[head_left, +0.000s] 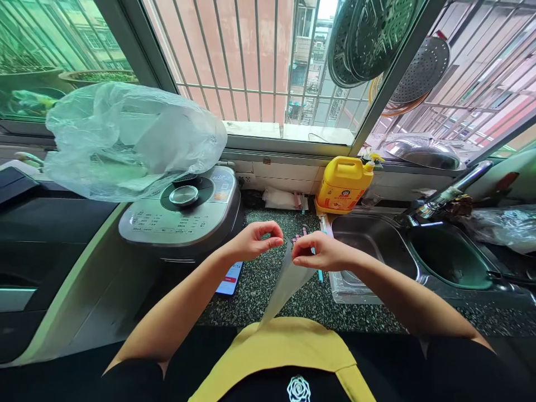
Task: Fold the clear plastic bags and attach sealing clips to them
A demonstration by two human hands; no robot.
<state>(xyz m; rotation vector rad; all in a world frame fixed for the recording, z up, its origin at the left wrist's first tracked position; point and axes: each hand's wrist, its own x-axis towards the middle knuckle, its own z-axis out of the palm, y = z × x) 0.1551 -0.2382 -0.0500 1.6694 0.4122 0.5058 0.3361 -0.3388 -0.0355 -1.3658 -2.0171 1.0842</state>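
Observation:
My right hand [320, 250] is closed, thumb and fingers pinched on a thin, translucent plastic bag [288, 282]. The bag hangs as a narrow wedge above the counter, tapering down in front of my yellow garment [288, 340]. Facing it, my left hand [259, 241] is curled with thumb and index close together, near the bag's upper tip. Whether a bit of thin film sits between those left fingertips is too fine to make out. Under my left forearm lies a phone [228, 282] with a lit screen. Behind the right hand, small pink and blue items [320, 274] are partly hidden.
A silver-topped cooker [184, 220] stands left, with a large clear plastic bag [134, 139] above it. At the back are a yellow jug [344, 187] and a white packet [281, 197]. The sink [377, 237] and faucet [444, 192] are right. The speckled counter [251, 304] runs beneath.

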